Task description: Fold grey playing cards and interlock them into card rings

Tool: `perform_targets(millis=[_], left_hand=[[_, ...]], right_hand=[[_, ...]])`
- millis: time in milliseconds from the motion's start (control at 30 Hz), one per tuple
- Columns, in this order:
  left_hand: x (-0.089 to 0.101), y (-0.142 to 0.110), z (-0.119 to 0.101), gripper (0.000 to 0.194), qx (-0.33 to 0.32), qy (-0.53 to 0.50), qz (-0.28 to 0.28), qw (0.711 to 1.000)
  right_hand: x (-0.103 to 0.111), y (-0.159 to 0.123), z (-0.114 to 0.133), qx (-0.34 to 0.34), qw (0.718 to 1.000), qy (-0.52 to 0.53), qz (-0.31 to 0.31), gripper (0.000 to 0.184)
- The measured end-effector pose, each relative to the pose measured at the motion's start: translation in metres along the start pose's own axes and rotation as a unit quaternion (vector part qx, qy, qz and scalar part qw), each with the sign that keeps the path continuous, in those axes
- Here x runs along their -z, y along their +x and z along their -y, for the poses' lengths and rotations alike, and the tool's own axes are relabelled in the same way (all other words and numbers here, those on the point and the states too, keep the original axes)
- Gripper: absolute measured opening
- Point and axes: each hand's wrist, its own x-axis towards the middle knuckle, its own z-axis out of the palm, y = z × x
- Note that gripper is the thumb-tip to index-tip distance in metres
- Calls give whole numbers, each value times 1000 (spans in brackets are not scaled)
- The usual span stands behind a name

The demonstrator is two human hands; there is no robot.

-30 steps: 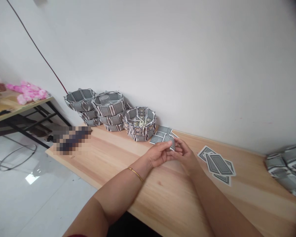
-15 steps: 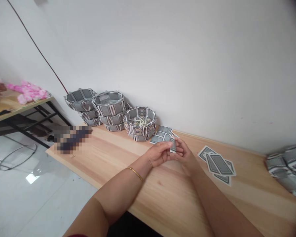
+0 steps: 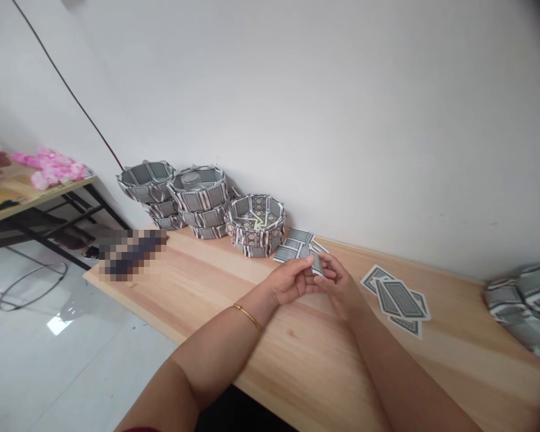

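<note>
A grey-backed playing card (image 3: pixel 316 264) is held between my two hands above the table; it looks bent or folded. My left hand (image 3: pixel 294 279) grips its left side, thumb on top. On the card's right side the fingers of my right hand (image 3: pixel 339 279) are closed. Just beyond them lie several interlaced cards (image 3: pixel 296 243), partly hidden by my hands. To the right a few loose playing cards (image 3: pixel 398 297) lie overlapping, backs up. A round basket of folded cards (image 3: pixel 256 231) stands behind and left of my hands.
Two taller stacks of card baskets (image 3: pixel 202 204) (image 3: pixel 150 189) stand along the wall, one with a clear round lid (image 3: pixel 190 181) inside. More folded-card work (image 3: pixel 524 309) sits at the right end of the wooden table (image 3: pixel 198 288). Pink flowers (image 3: pixel 54 168) lie on another table.
The card in my hands has tilted and its shape now looks more curved. The fingers of my right hand have shifted slightly around it. Everything else stays in place.
</note>
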Motion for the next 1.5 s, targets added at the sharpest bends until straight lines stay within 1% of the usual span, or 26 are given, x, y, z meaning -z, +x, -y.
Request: perform_targets(millis=[100,200,333,400,467,533,633,767,933,1033,1133,1200,1267,1367,1433,1500], left_hand=[[-1,0,-1,32,-3,-6,-1,1000],[-1,1,-1,34,4,-11,-15,1000],[1,3,1,42,25,-27,-30,999],[3,4,2,44,30,-37,-34,998],[4,4,3,44,28,-39,-39,998],[4,4,4,41,23,-32,-48,998],[2,3,3,33,18,-8,-68,998],[1,3,3,27,4,8,-97,995],[3,5,3,30,-26,8,-114,993],[4,6,5,30,-49,33,-125,990],[5,8,8,34,-85,69,-146,983],[6,10,10,37,-104,86,-154,979],[6,11,11,39,-112,101,-155,976],[5,10,11,39,-110,111,-153,976],[5,9,9,36,-88,96,-141,981],[6,7,7,33,-56,66,-115,990]], right_hand=[[-2,0,5,-1,1000,-4,14,61],[-3,0,8,-11,1000,-1,15,59],[-1,1,4,-29,999,12,9,56],[1,2,1,-25,1000,8,9,56],[2,3,0,-8,1000,-19,4,58],[2,2,2,14,997,-70,4,59],[0,-1,10,45,988,-143,25,56],[-6,-3,17,70,983,-169,31,55],[-11,-3,14,65,979,-194,0,53],[-12,-3,12,37,981,-186,-36,51],[-12,-3,12,6,982,-171,-83,48],[-12,-3,14,1,979,-168,-111,45],[-13,-2,17,3,977,-170,-125,41],[-15,-2,20,9,981,-145,-126,39],[-16,-2,20,16,990,-88,-111,44],[-16,-2,19,20,997,-10,-77,52]])
